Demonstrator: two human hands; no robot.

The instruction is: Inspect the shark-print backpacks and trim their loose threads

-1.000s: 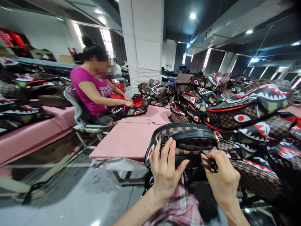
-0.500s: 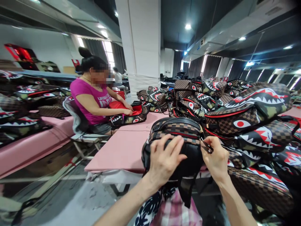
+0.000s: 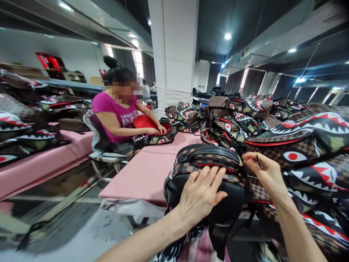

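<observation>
A brown checkered backpack point(image 3: 201, 160) with black trim and a red zip line rests on the near edge of the pink table point(image 3: 147, 174), right in front of me. My left hand point(image 3: 200, 194) lies on the backpack's black front, fingers together and curved over it. My right hand point(image 3: 265, 169) is raised at the backpack's right end, fingers pinched on a small dark tool point(image 3: 260, 162), probably thread snips, beside a gold zip fitting.
A big heap of shark-mouth backpacks point(image 3: 294, 142) covers the table on the right and behind. A person in a pink shirt point(image 3: 117, 116) sits at the left with a red-lined bag point(image 3: 152, 133). More bags lie on a pink bench point(image 3: 40, 163) at the left. A white pillar point(image 3: 173, 51) stands behind.
The backpack has been turned and settled on the table edge. My left hand slid onto its black front. My right hand rose to the backpack's right end with the tool.
</observation>
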